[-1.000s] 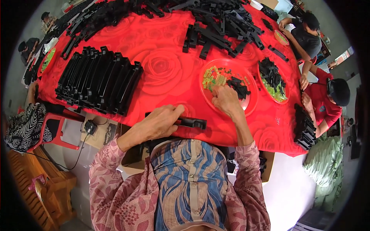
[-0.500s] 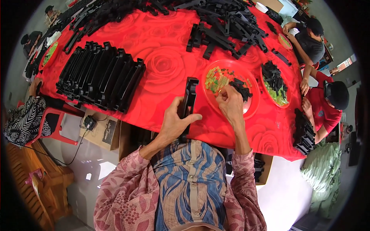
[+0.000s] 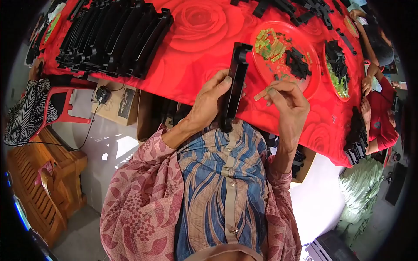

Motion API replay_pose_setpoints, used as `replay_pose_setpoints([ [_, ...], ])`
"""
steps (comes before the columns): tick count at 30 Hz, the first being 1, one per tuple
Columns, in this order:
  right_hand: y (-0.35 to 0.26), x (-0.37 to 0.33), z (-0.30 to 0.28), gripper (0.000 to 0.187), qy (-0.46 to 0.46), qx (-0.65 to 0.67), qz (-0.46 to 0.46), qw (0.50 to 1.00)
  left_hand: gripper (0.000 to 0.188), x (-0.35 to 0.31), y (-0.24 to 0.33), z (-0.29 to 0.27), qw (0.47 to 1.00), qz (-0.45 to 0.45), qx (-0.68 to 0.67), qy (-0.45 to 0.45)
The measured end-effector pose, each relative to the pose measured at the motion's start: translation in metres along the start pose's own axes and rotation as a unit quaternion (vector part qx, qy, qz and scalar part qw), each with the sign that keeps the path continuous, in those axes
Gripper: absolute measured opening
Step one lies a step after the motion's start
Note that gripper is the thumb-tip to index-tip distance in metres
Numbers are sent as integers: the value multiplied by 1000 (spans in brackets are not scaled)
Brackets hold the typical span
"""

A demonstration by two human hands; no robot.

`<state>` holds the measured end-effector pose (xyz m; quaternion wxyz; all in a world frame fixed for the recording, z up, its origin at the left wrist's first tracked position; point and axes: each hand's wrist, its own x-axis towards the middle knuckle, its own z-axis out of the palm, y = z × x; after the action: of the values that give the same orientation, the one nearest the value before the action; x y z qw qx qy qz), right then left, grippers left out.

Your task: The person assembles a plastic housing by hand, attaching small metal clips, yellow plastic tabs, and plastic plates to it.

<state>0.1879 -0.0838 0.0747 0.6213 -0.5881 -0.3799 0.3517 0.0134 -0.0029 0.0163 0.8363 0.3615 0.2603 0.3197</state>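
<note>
My left hand point(image 3: 211, 98) is closed round a long black plastic part point(image 3: 237, 80), which stands nearly upright above the table's front edge. Its open channel faces to the right. Between thumb and fingertips, my right hand point(image 3: 291, 104) pinches a small translucent strip point(image 3: 261, 95), a short gap away from the black part. Just beyond that hand lies a round red plate point(image 3: 317, 69). On it are a heap of yellow-green translucent pieces point(image 3: 269, 45) and a pile of small black pieces point(image 3: 298, 63).
Black parts stand in a tight row point(image 3: 113, 39) at the left of the red cloth point(image 3: 191, 26). More black parts point(image 3: 311, 11) lie heaped at the far right. A second plate point(image 3: 337, 71) holds green and black pieces. Co-workers sit along the right edge, one in a red shirt point(image 3: 383, 117).
My right hand has come off the plate toward me with the small strip in its fingers. The black part has risen and tilted in my left hand. The view has tipped down.
</note>
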Motion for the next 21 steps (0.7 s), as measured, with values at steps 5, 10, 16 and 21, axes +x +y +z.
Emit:
replay_pose_setpoints([
  [5, -7, -6, 21, 8, -27, -45, -72, 996, 28, -6, 3, 0, 999, -18, -51, -3],
  [10, 2, -8, 34, 11, -47, -131, -139, 980, 28, -10, -2, 2, 999, -9, -48, 7],
  [16, 4, -15, 38, 12, -46, -202, -170, 963, 32, -19, -7, 5, 998, 1, -63, -5],
  [21, 1, -16, 40, 15, -54, -235, -197, 950, 47, -28, -16, -1, 999, 18, -15, -36],
])
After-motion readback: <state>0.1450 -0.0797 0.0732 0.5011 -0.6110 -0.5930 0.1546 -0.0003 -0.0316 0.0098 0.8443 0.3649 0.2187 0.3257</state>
